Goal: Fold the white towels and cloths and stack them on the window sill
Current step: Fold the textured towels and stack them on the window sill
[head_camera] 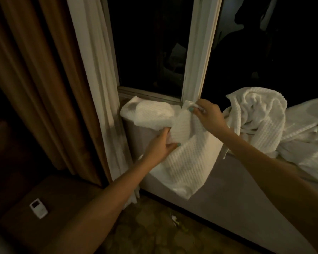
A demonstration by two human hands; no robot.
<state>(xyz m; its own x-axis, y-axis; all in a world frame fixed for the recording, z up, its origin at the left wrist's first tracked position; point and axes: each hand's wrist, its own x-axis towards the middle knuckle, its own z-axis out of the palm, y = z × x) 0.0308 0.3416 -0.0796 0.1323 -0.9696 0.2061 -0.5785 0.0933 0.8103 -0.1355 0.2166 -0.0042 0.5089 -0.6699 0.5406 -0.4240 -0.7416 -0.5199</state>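
A white waffle-weave towel (pixel 189 158) hangs over the front edge of the window sill (pixel 126 97) and down the wall below. My left hand (pixel 161 144) grips its left edge, thumb on top of the fabric. Higher up, my right hand (pixel 207 114) pinches a corner of the same towel near the window's centre post. A bunched part of white cloth (pixel 151 114) lies on the sill at the left. A crumpled pile of white waffle cloths (pixel 261 118) rests on the sill to the right.
A brown curtain (pixel 31 79) and a white sheer curtain (pixel 95 70) hang at the left. The dark window panes (pixel 152 46) stand behind the sill. A small white device (pixel 38 208) lies on a brown seat at lower left. Patterned carpet with small litter (pixel 176 219) is below.
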